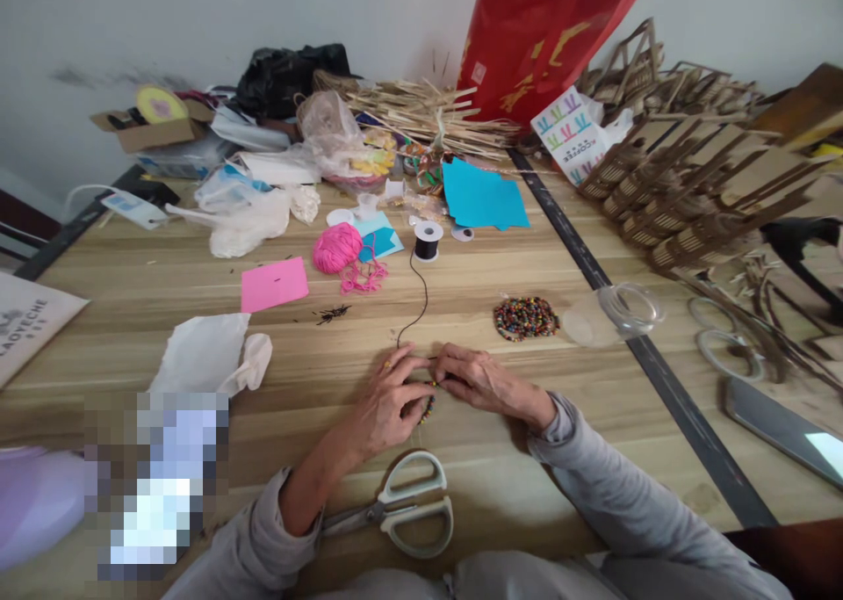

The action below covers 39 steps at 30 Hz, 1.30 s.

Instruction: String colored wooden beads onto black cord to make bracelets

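Note:
My left hand (393, 400) and my right hand (484, 380) meet low over the table, fingertips almost touching. A short string of small multicoloured beads (428, 409) curves out from under my left fingers, which pinch it. At its upper end, my right thumb and fingers are closed on the thin black cord; the exact grip is partly hidden. From the hands, black cord (421, 306) runs up to a white-flanged spool (428, 242). Scissors with pale handles (418, 503) lie just below the hands. To the right sits a coiled pile of beads (526, 319).
Black cord snippets (334, 314), a pink card (275, 285) and pink yarn (337, 248) lie to the left. Blue sheets (486, 195) rest farther back. A clear round container (616, 312) and woven baskets (659, 196) stand right. A white paper piece (198, 351) lies left.

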Each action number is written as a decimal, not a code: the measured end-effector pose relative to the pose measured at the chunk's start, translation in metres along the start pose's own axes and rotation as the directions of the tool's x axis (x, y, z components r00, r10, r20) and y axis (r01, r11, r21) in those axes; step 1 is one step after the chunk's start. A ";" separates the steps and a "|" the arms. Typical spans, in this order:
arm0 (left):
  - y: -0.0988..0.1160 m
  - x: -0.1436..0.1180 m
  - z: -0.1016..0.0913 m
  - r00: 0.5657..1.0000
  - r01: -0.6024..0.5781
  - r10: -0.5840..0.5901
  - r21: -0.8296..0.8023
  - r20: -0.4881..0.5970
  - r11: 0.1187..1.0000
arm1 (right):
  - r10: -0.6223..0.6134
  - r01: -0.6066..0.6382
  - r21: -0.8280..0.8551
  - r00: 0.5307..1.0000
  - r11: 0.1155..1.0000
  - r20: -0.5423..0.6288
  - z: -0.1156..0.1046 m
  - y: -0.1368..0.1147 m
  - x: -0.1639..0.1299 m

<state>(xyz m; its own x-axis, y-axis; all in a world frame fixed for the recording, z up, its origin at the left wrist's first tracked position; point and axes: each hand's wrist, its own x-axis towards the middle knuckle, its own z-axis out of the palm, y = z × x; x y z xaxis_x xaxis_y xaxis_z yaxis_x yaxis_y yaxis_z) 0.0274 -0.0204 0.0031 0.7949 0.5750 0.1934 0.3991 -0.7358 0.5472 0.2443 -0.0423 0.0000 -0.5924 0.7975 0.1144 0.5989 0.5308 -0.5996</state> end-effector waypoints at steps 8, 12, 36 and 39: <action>0.000 0.000 0.002 0.999 -0.006 0.005 -0.011 -0.042 1.000 | 0.006 -0.006 -0.002 1.000 1.000 -0.021 0.000 -0.001 0.000; -0.003 0.003 0.008 0.992 0.019 -0.027 -0.064 -0.122 0.998 | 0.001 -0.002 -0.026 1.000 1.000 -0.016 0.002 0.000 0.000; -0.008 0.010 0.014 0.972 0.071 -0.099 -0.134 -0.215 0.988 | -0.007 0.037 0.149 0.980 0.988 -0.198 0.003 -0.014 0.005; -0.008 0.010 0.013 0.969 0.073 -0.105 -0.145 -0.224 0.987 | -0.002 0.035 0.149 0.976 0.988 -0.217 0.004 -0.015 0.005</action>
<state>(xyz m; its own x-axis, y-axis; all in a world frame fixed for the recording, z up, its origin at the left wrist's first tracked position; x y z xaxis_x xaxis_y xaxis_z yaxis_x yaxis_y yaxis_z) 0.0379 -0.0137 -0.0104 0.6261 0.7145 0.3122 0.3857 -0.6318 0.6723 0.2300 -0.0470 0.0069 -0.4623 0.8398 0.2846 0.4908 0.5097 -0.7066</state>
